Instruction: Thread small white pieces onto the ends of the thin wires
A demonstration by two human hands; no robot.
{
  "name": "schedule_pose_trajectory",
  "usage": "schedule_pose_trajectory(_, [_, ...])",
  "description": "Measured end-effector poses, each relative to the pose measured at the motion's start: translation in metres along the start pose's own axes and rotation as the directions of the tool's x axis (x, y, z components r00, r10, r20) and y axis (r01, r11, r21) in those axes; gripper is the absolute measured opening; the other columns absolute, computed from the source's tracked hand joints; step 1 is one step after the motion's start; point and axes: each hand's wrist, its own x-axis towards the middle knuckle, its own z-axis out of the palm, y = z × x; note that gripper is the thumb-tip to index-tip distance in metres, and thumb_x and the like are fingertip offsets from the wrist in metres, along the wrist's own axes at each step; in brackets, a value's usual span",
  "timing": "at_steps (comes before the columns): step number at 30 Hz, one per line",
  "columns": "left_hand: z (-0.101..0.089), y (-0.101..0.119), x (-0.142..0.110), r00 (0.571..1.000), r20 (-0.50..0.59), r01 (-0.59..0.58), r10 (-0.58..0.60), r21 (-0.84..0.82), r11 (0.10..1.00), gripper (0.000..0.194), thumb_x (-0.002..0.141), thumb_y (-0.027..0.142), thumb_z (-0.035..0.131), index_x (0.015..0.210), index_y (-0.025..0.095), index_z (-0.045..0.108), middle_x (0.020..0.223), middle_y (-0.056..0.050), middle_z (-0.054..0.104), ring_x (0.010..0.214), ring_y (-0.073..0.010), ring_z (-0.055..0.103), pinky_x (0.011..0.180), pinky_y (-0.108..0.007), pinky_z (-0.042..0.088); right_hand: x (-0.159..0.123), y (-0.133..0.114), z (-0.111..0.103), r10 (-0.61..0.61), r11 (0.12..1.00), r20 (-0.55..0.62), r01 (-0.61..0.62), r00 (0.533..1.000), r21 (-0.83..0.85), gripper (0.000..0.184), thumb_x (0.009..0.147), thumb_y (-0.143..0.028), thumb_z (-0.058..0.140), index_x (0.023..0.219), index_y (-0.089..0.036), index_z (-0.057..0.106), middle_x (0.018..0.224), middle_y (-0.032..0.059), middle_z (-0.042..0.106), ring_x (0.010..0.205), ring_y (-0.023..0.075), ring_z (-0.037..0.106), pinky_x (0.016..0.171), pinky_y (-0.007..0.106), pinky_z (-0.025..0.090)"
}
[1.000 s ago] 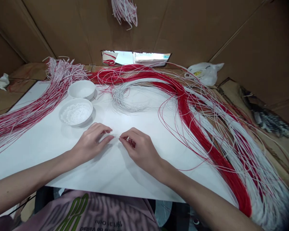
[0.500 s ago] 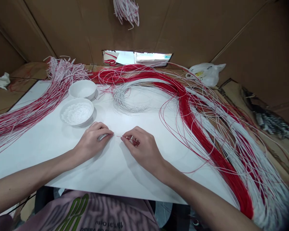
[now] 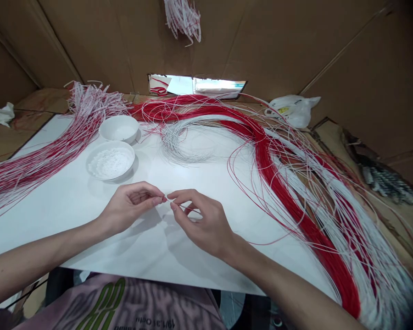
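My left hand (image 3: 134,206) is closed in a pinch, thumb against forefinger, at the tip of a thin wire with a reddish end. Close beside it, my right hand (image 3: 204,222) holds thin red and white wires (image 3: 189,209) between its thumb and fingers. A tiny white piece shows between the fingertips of both hands; its shape is too small to make out. Both hands are raised slightly over the white tabletop (image 3: 131,254). Beyond my left hand, a white bowl (image 3: 132,167) contains many small white pieces (image 3: 108,161).
Another white bowl (image 3: 119,120) stands behind the first. Red wires (image 3: 271,167) and white wires (image 3: 306,201) sweep along the right side. At the left lie wires with white-tipped ends (image 3: 92,101). A plastic bag (image 3: 298,110) sits at the back, before a cardboard wall (image 3: 278,41).
My hands have come together, so the fingertips now nearly meet. My left hand has turned its thumb more into view, and my right fingers have opened a little around the wires.
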Motion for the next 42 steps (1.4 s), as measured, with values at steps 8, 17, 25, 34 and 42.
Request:
schedule_pose_trajectory(8, [-0.0026, -0.0028, -0.0005, 0.998, 0.070, 0.011, -0.006, -0.077, 0.997, 0.010, 0.079, 0.024, 0.075, 0.086, 0.017, 0.072, 0.086, -0.005, 0.074, 0.082, -0.0139, 0.069, 0.076, -0.023, 0.055, -0.0002, 0.0009, -0.0005, -0.074, 0.997, 0.005, 0.074, 0.997, 0.026, 0.007, 0.089, -0.013, 0.054, 0.089, -0.018, 0.059, 0.096, 0.0046, 0.071, 0.079, 0.0116, 0.068, 0.056, 0.019, 0.058])
schedule_pose_trajectory(17, [-0.0032, -0.0024, -0.0022, 0.997, 0.070, -0.021, 0.024, -0.046, 0.999, 0.010, 0.079, 0.024, 0.074, 0.086, 0.017, 0.072, 0.085, -0.006, 0.073, 0.082, -0.0157, 0.069, 0.075, -0.026, 0.056, -0.0005, 0.0013, -0.0003, -0.113, 0.993, 0.010, 0.113, 0.994, 0.027, 0.009, 0.090, -0.012, 0.053, 0.089, -0.019, 0.058, 0.095, 0.0052, 0.071, 0.083, 0.0125, 0.068, 0.056, 0.020, 0.057])
schedule_pose_trajectory(25, [-0.0040, -0.0003, -0.0019, 0.991, 0.100, -0.082, 0.084, -0.030, 0.996, 0.008, 0.078, 0.025, 0.075, 0.082, 0.018, 0.075, 0.081, -0.005, 0.071, 0.075, -0.0134, 0.064, 0.066, -0.022, 0.052, -0.0011, 0.0024, -0.0002, -0.152, 0.988, 0.026, 0.152, 0.988, 0.010, 0.010, 0.089, -0.010, 0.054, 0.090, -0.019, 0.059, 0.094, 0.0055, 0.070, 0.085, 0.0136, 0.067, 0.057, 0.021, 0.056])
schedule_pose_trajectory(34, [0.0003, -0.0006, -0.0040, 0.997, 0.055, -0.059, 0.060, -0.026, 0.998, 0.014, 0.074, 0.027, 0.078, 0.081, 0.016, 0.073, 0.079, -0.006, 0.072, 0.074, -0.0158, 0.066, 0.068, -0.026, 0.055, 0.0005, 0.0031, 0.0001, -0.177, 0.984, 0.035, 0.177, 0.984, -0.003, 0.011, 0.091, -0.013, 0.053, 0.090, -0.019, 0.063, 0.089, 0.0045, 0.069, 0.079, 0.0128, 0.066, 0.057, 0.021, 0.056])
schedule_pose_trajectory(42, [0.0014, -0.0018, -0.0045, 0.994, 0.060, -0.093, 0.096, -0.049, 0.994, 0.007, 0.074, 0.018, 0.077, 0.080, 0.018, 0.074, 0.079, -0.004, 0.072, 0.075, -0.0133, 0.066, 0.069, -0.023, 0.054, 0.0000, 0.0026, 0.0002, -0.180, 0.983, 0.048, 0.181, 0.983, -0.013, 0.011, 0.090, -0.011, 0.054, 0.090, -0.018, 0.062, 0.089, 0.0059, 0.068, 0.079, 0.0131, 0.065, 0.057, 0.023, 0.055])
